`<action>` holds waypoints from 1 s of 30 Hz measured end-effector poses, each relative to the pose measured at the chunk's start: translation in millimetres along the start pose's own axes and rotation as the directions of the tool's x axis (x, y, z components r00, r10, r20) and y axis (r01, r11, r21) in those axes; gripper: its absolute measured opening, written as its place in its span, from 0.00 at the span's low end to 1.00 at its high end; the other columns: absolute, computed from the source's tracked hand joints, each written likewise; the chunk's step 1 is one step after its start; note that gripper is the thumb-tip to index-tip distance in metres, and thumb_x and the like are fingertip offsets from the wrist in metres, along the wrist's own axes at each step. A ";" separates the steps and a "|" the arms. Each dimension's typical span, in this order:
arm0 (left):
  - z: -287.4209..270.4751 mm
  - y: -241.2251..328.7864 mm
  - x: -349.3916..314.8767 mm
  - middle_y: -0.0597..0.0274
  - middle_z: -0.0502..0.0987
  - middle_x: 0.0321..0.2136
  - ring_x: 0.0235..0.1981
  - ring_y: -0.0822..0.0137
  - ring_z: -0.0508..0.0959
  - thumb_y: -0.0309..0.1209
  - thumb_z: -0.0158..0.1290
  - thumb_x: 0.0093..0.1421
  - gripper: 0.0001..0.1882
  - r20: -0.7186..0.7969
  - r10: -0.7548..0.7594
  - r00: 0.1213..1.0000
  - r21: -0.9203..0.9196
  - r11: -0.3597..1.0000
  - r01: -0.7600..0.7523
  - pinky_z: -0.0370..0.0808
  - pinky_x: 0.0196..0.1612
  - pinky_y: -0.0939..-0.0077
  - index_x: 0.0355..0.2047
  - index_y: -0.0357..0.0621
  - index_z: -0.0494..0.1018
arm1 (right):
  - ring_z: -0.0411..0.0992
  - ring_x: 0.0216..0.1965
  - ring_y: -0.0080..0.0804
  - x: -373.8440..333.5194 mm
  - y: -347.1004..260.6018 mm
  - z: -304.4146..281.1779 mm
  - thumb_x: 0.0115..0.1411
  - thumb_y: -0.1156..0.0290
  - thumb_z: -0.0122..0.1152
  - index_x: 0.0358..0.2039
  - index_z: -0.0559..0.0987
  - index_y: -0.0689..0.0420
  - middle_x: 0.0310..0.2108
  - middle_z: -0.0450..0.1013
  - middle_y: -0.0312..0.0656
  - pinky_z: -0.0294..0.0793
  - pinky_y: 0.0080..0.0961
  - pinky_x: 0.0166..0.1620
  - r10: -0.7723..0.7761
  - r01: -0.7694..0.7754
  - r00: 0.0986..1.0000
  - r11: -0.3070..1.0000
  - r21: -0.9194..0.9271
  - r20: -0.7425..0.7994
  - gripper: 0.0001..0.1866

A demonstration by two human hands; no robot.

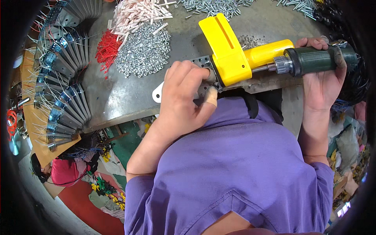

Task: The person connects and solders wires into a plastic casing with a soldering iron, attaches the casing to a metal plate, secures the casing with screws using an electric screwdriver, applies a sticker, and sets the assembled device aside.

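Observation:
My left hand (182, 96) is closed round a perforated metal plate (201, 61) fitted to a yellow plastic housing (231, 58). The housing has a long slot in its upright arm and a rounded yellow handle (270, 51) reaching right. A pale tab (157, 94) with a hole sticks out left of my hand. My right hand (323, 86) grips a dark green power screwdriver (317, 60) lying level. Its bit runs left to the housing's right side; whether a screw sits at the tip is hidden. Fingertip covers show on both hands.
Behind my hands on the grey metal table (184, 37) lie piles of nuts (145, 49), red wire pieces (107, 49), pale sleeves (137, 13) and screws (215, 6). Rows of metal plates with wires (70, 105) fan out at left. Black cables (354, 90) hang at right.

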State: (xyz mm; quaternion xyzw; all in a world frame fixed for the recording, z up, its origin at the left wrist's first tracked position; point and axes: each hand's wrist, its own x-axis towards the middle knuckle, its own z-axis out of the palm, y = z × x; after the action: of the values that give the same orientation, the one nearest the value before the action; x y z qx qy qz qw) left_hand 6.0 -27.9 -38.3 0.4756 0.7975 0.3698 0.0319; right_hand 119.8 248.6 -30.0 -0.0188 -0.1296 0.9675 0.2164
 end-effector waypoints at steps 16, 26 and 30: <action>6.6 0.0 6.8 0.53 0.65 0.25 0.28 0.51 0.66 0.20 0.59 0.45 0.14 -0.081 0.036 0.996 -0.002 0.999 -0.036 0.64 0.33 0.63 0.28 0.38 0.64 | 0.66 0.36 0.32 4.8 16.6 2.4 0.57 0.64 0.57 0.34 0.67 0.60 0.29 0.65 0.39 0.63 0.41 0.57 -0.169 0.150 0.980 0.975 -0.166 -0.103 0.13; 15.6 5.0 -1.1 0.57 0.71 0.25 0.30 0.55 0.71 0.27 0.60 0.49 0.10 -0.159 -0.088 0.983 -0.010 0.996 0.087 0.64 0.34 0.64 0.29 0.42 0.70 | 0.66 0.32 0.30 10.0 28.9 -10.6 0.60 0.58 0.55 0.36 0.69 0.54 0.28 0.67 0.36 0.69 0.37 0.50 -0.231 0.202 0.945 0.969 -0.142 -0.232 0.13; 13.1 1.7 2.7 0.58 0.69 0.26 0.30 0.56 0.70 0.26 0.60 0.49 0.11 -0.145 -0.067 0.987 -0.012 0.998 0.066 0.66 0.34 0.66 0.29 0.41 0.69 | 0.66 0.32 0.31 10.0 23.0 -14.0 0.60 0.59 0.56 0.35 0.70 0.54 0.28 0.67 0.36 0.69 0.37 0.50 -0.214 0.197 0.969 0.971 -0.136 -0.123 0.13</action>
State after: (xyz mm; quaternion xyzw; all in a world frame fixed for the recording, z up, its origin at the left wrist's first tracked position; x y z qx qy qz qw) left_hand 11.0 -18.0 -45.9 0.4205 0.8118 0.4050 -0.0123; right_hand 102.4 236.1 -49.3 -0.0850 -0.1749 0.9264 0.3225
